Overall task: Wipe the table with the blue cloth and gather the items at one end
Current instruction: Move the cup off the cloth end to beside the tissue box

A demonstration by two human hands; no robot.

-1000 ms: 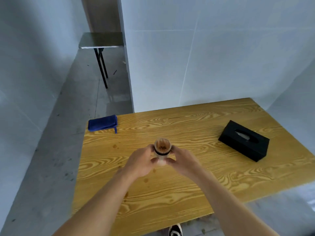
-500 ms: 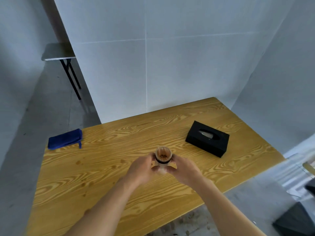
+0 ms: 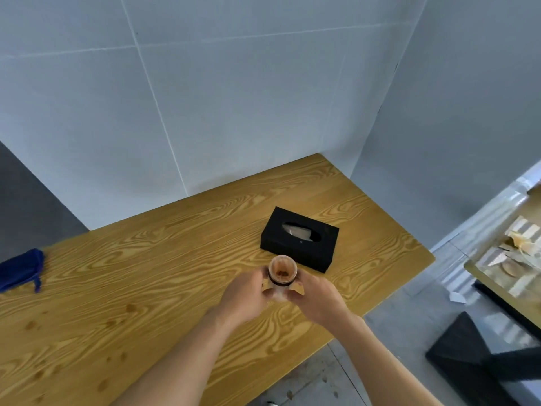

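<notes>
Both hands, left (image 3: 244,297) and right (image 3: 319,298), grip a small cup (image 3: 282,275) above the table (image 3: 146,273), seemingly just before the black tissue box (image 3: 300,238); blue cloth (image 3: 20,269) far left.

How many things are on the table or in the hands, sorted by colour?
Black: 1, the tissue box
Blue: 1, the blue cloth
Pale with a dark band: 1, the cup held by the left hand and right hand
Total: 3
</notes>
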